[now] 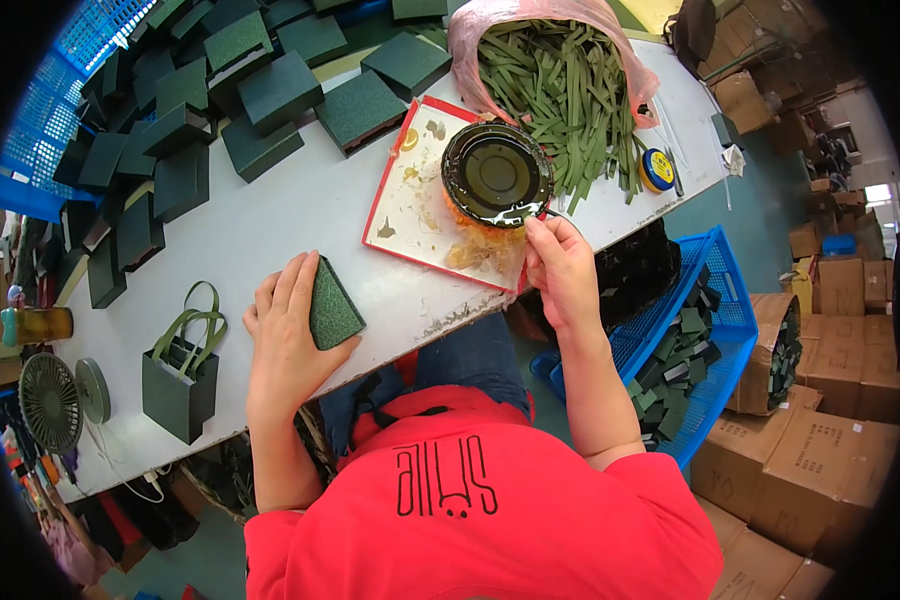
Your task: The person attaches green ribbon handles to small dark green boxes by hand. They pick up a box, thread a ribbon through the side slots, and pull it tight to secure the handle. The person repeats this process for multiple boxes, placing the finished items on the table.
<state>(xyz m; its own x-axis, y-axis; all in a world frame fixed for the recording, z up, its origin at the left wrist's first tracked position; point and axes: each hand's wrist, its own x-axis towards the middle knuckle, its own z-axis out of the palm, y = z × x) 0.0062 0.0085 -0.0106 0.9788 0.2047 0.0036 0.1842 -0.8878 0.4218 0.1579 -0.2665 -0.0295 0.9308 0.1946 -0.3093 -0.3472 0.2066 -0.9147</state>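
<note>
My left hand (288,325) is closed around a small dark green textured box (334,308), which rests at the table's near edge. My right hand (562,270) pinches a thin dark stick (547,212) at the near rim of a round black tub (454,205). Glossy, see-through amber-brown liquid fills this tub; the stick's far end cannot be made out. Under the tub lies a white board with red edges (395,225), smeared with yellowish, dried-looking residue. A small green gift bag with ribbon handles (180,390) stands left of my left hand.
Many green boxes (280,97) are piled at the far left. A pink plastic bag (622,35) spills green ribbon strips (565,110) beside a small yellow-and-blue tin (657,170). A blue crate (735,325) of green pieces stands below right; a small fan (50,403) sits far left.
</note>
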